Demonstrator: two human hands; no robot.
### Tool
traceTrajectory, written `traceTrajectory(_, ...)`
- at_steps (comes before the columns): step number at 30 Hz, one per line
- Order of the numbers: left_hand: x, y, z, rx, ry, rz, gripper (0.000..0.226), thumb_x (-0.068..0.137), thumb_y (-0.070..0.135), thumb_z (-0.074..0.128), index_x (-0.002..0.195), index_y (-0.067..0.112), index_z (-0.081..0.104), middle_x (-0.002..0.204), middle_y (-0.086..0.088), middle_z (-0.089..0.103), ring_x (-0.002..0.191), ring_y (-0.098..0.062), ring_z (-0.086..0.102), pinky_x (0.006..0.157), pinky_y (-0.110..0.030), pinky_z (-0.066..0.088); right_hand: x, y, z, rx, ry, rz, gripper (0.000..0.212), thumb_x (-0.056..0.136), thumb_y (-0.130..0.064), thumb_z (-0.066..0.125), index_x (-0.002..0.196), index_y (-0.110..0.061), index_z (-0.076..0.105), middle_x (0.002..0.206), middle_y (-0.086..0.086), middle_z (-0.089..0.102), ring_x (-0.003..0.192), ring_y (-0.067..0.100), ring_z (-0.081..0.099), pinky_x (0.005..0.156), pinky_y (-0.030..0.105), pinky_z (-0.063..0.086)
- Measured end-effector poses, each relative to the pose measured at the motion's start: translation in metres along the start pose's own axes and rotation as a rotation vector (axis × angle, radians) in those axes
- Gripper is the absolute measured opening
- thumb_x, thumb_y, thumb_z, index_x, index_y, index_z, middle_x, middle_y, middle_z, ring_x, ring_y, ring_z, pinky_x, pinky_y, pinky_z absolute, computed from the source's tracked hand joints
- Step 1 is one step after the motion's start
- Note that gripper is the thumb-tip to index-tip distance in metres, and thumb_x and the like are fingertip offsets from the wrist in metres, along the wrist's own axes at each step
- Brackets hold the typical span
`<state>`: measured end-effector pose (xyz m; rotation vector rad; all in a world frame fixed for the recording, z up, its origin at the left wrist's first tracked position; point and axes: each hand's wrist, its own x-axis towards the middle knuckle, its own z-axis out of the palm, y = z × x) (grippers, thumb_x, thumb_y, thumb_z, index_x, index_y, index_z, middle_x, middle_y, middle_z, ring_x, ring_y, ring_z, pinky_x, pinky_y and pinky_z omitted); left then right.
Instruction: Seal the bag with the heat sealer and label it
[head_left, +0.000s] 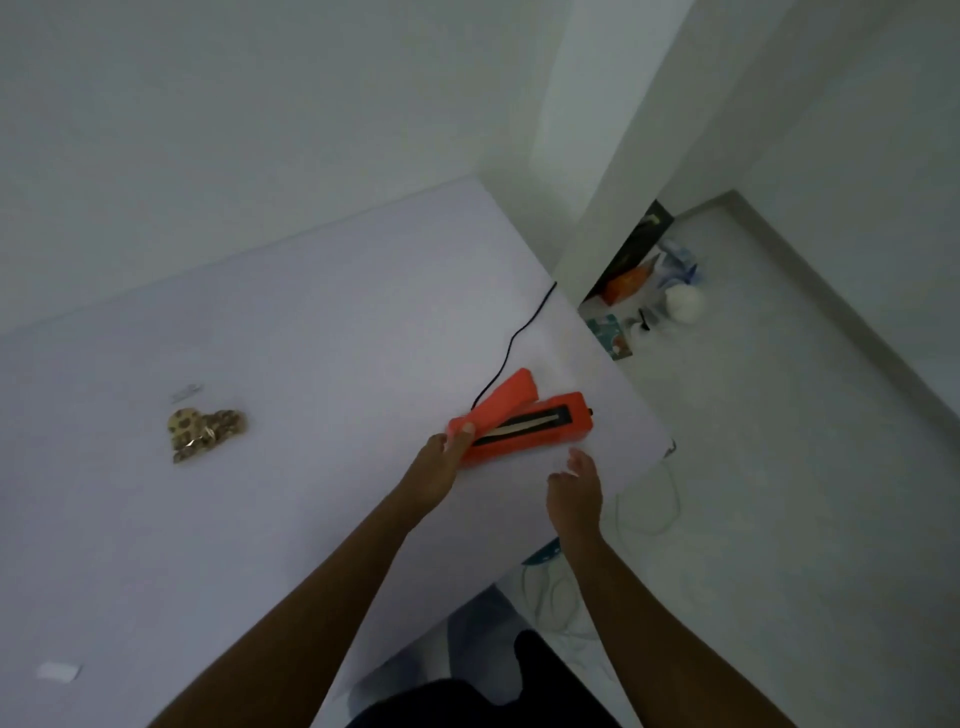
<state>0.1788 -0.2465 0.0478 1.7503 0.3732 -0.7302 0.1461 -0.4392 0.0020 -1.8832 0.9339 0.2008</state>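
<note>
An orange heat sealer (550, 425) lies near the right edge of the white table (311, 338), its arm (498, 400) lifted so the dark sealing strip shows. My left hand (441, 462) grips the near end of that arm. My right hand (574, 491) hovers just in front of the sealer's base, fingers apart, holding nothing. A clear bag of brown snacks (205, 432) lies far to the left on the table. A small white label (58, 671) rests near the table's front left edge.
The sealer's black cord (511, 345) runs back over the table's right edge. A small clear strip (186, 392) lies behind the bag. Boxes and bags (644, 283) clutter the floor to the right, with a pale cable (649, 512) below the table corner.
</note>
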Motion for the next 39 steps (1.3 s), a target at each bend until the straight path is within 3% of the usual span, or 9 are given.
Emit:
traceTrajectory(4,0.018,0.008,0.023,-0.09,0.005,0.011,0.063,0.1,0.054,0.032,0.148,0.014,0.035,0.136,-0.003,0.048,0.122,-0.011,0.043,0.097,-0.027,0.031,0.05,0.007,-0.017,-0.056,-0.021,0.042,0.072,0.09,0.006,0.05,0.154,-0.015,0.026,0.155,0.012,0.037,0.138,0.03,0.042,0.113,0.047,0.038)
traceTrajectory(9,0.037,0.007,0.027,-0.108,0.098,-0.07,0.068,0.096,0.059,0.039,0.147,0.014,0.035,0.144,-0.004,0.045,0.117,-0.011,0.042,0.099,-0.028,0.032,0.08,-0.004,-0.014,-0.086,-0.077,-0.008,0.071,0.084,0.013,0.046,0.148,-0.018,0.04,0.141,0.011,0.053,0.13,0.029,0.049,0.107,0.042,0.043)
traceTrajectory(15,0.057,0.021,0.002,-0.155,0.261,-0.104,0.067,0.096,0.061,0.04,0.146,0.016,0.039,0.145,-0.005,0.047,0.122,-0.013,0.044,0.1,-0.029,0.032,0.117,-0.046,0.011,-0.171,-0.233,-0.071,0.071,0.084,0.012,0.048,0.15,-0.014,0.038,0.144,0.013,0.05,0.133,0.032,0.046,0.108,0.041,0.043)
traceTrajectory(21,0.09,0.048,-0.045,-0.197,0.355,-0.093,0.071,0.095,0.063,0.035,0.147,0.014,0.038,0.147,-0.006,0.046,0.131,-0.021,0.045,0.1,-0.03,0.032,0.161,-0.11,0.061,-0.213,-0.427,-0.128,0.07,0.084,0.01,0.046,0.149,-0.017,0.04,0.142,0.011,0.051,0.131,0.03,0.048,0.107,0.05,0.044)
traceTrajectory(26,0.119,0.077,-0.083,-0.206,0.4,-0.054,0.062,0.101,0.054,0.034,0.145,0.01,0.041,0.126,0.0,0.05,0.121,-0.018,0.047,0.098,-0.029,0.033,0.207,-0.143,0.103,-0.273,-0.534,-0.163,0.072,0.079,0.001,0.045,0.145,-0.026,0.043,0.136,0.015,0.056,0.114,0.028,0.057,0.096,0.044,0.05)
traceTrajectory(29,0.135,0.084,-0.101,-0.205,0.408,-0.073,0.073,0.096,0.063,0.034,0.146,0.01,0.039,0.138,-0.009,0.051,0.129,-0.028,0.048,0.101,-0.034,0.036,0.222,-0.156,0.123,-0.29,-0.561,-0.187,0.069,0.079,-0.001,0.045,0.143,-0.026,0.045,0.132,0.014,0.057,0.117,0.033,0.057,0.101,0.049,0.05)
traceTrajectory(32,0.143,0.085,-0.112,-0.212,0.387,-0.079,0.08,0.093,0.069,0.033,0.148,0.011,0.037,0.143,-0.011,0.049,0.131,-0.029,0.047,0.107,-0.039,0.036,0.228,-0.165,0.133,-0.281,-0.565,-0.191,0.069,0.079,-0.001,0.044,0.143,-0.025,0.045,0.126,0.013,0.058,0.106,0.029,0.057,0.091,0.043,0.051)
traceTrajectory(36,0.147,0.073,-0.118,-0.173,0.316,-0.102,0.098,0.081,0.083,0.031,0.152,0.016,0.031,0.15,-0.008,0.043,0.136,-0.027,0.042,0.113,-0.043,0.033,0.228,-0.172,0.129,-0.341,-0.614,-0.219,0.069,0.082,0.001,0.043,0.145,-0.026,0.043,0.111,0.006,0.053,0.091,0.019,0.05,0.066,0.023,0.043)
traceTrajectory(39,0.144,0.072,-0.124,-0.116,0.265,-0.11,0.118,0.066,0.096,0.029,0.152,0.016,0.031,0.151,-0.009,0.043,0.135,-0.026,0.043,0.113,-0.042,0.033,0.219,-0.188,0.115,-0.431,-0.673,-0.296,0.065,0.086,0.007,0.04,0.144,-0.023,0.045,0.114,0.008,0.055,0.087,0.017,0.056,0.062,0.022,0.043)
